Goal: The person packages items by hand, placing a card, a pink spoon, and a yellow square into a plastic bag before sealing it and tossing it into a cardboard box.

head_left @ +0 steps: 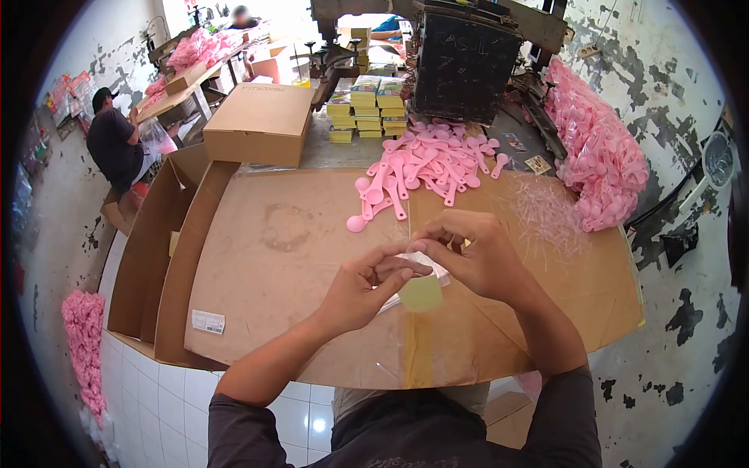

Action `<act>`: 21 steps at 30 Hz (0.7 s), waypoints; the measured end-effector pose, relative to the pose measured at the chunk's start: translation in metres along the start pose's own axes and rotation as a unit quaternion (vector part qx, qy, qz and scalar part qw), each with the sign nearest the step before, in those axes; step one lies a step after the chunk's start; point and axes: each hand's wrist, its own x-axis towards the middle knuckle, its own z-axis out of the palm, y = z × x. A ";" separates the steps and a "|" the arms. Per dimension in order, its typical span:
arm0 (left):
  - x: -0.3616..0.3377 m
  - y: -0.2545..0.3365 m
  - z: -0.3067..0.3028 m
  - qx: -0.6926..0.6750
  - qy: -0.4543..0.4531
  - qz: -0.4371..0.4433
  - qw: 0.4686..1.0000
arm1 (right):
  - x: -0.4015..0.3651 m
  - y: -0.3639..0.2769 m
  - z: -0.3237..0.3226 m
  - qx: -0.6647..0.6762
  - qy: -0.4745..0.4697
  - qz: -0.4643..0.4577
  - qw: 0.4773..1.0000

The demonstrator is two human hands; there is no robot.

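Both hands are close together above the cardboard-covered table. My left hand has its fingers pressed together around a thin, clear plastic piece, with a pale yellow-green card just below its fingertips. My right hand is closed in a pinch at the upper edge of the plastic; what exactly lies between its fingertips is too small to tell. Beyond the hands, a pile of pink plastic spoons lies on the cardboard.
Thin clear strips lie at the right, beside heaped bagged pink spoons. Stacks of small yellow-edged cards stand near a black machine. A closed carton and open box are left. A person sits farther back.
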 end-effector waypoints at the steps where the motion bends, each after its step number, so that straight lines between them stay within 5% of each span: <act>1: 0.000 0.001 0.001 0.003 0.003 0.001 1.000 | 0.000 0.002 0.002 0.015 0.005 0.015 1.000; 4: 0.000 0.002 0.000 0.012 0.018 -0.007 1.000 | -0.002 0.011 0.012 -0.015 0.092 0.012 0.996; 7: 0.000 -0.001 -0.002 0.031 0.045 -0.023 0.998 | 0.002 0.011 0.014 -0.157 0.138 -0.184 0.960; 16: -0.005 -0.010 -0.001 0.284 0.057 0.056 0.955 | -0.006 0.015 0.040 -0.427 0.061 -0.286 0.856; 21: -0.005 0.007 0.007 0.280 0.022 0.027 0.959 | 0.001 0.032 0.023 -0.308 0.113 -0.178 0.928</act>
